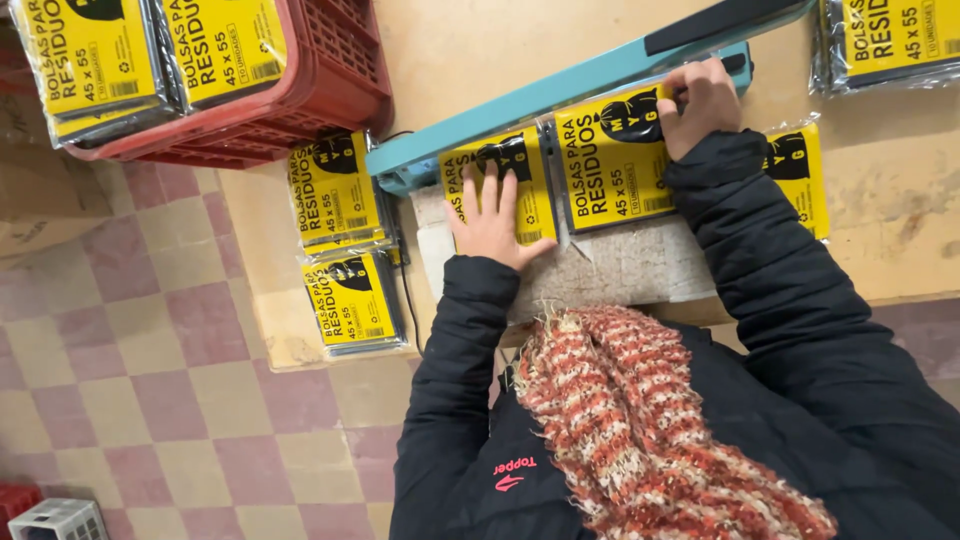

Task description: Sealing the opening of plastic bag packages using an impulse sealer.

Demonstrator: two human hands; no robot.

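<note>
My left hand [492, 218] lies flat, fingers spread, on a yellow-and-black plastic packet [525, 190] on a pale pad [620, 270]. My right hand [702, 103] grips the far end of a second, larger yellow packet [610, 165] whose top edge sits under the raised teal arm of a heat sealer [560, 92]. A third yellow packet [800, 170] shows beyond my right sleeve. Both arms wear dark sleeves; a red-and-cream knitted scarf [640, 420] hangs below.
Two finished packets [340, 240] lie stacked at the wooden table's left edge [262, 300]. A red plastic crate [330, 70] holding more packets stands at the far left. Another packet [890, 40] lies at top right. Checkered tile floor [150, 400] lies to the left, with a white crate [60, 520].
</note>
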